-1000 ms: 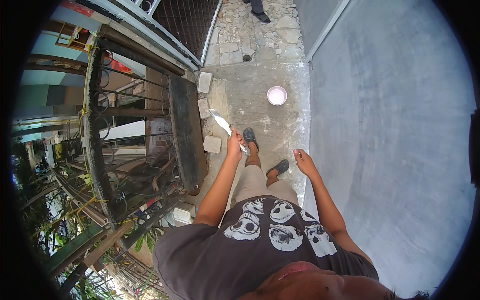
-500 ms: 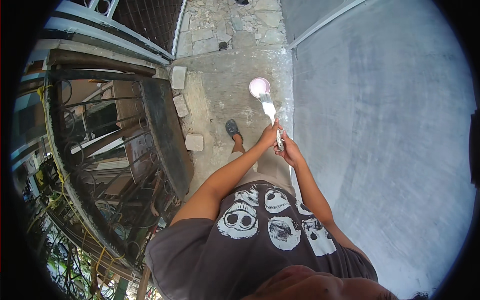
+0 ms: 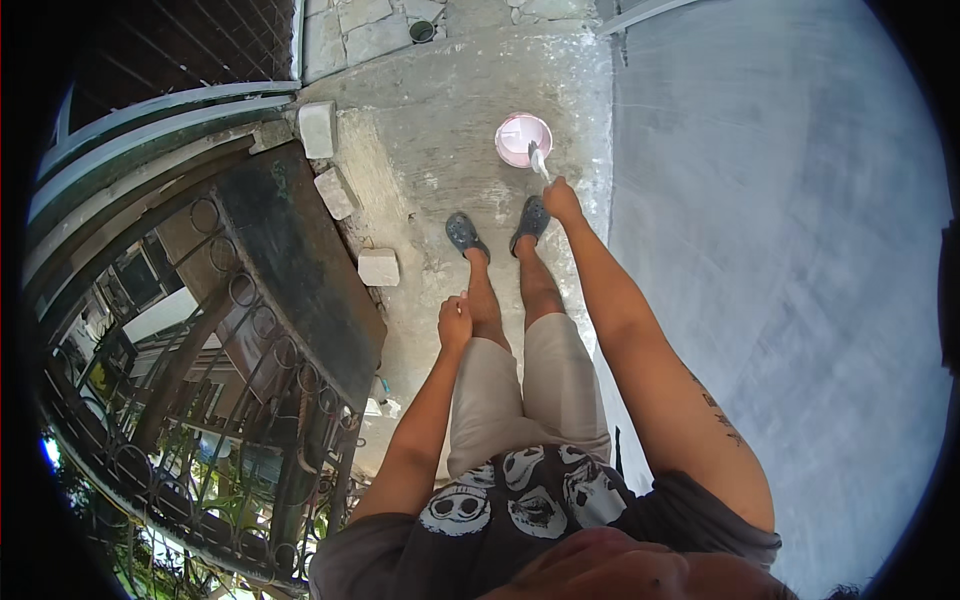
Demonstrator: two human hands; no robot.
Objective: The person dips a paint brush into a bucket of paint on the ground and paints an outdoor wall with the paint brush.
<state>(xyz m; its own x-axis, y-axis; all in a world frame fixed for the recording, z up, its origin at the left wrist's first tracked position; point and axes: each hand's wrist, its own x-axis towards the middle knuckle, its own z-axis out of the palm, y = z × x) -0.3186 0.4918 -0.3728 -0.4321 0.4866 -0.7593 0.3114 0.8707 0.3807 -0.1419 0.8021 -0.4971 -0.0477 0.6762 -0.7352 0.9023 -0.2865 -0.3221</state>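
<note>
My right hand (image 3: pixel 562 199) is closed round the handle of a paintbrush (image 3: pixel 541 163), with the arm stretched out ahead. The brush head dips over the near rim of a round pinkish bucket (image 3: pixel 502 150), which has white paint inside and stands on the ground beyond my feet. Whether the bristles touch the paint cannot be made out. Down beside my left knee hangs my left hand (image 3: pixel 456 321), its fingers curled in, with nothing visible held in them.
A grey-blue painted wall (image 3: pixel 770 230) rises along the right. Pale blocks (image 3: pixel 379 267) line the left of the concrete path (image 3: pixel 430 130). Beyond them lean a dark metal panel (image 3: pixel 300 270) and scrolled ironwork. A small round pot (image 3: pixel 421 32) sits far ahead.
My left hand has let go of the brush and dropped back beside my left leg. My right hand has carried the brush forward to the bucket. My right foot now shows.
</note>
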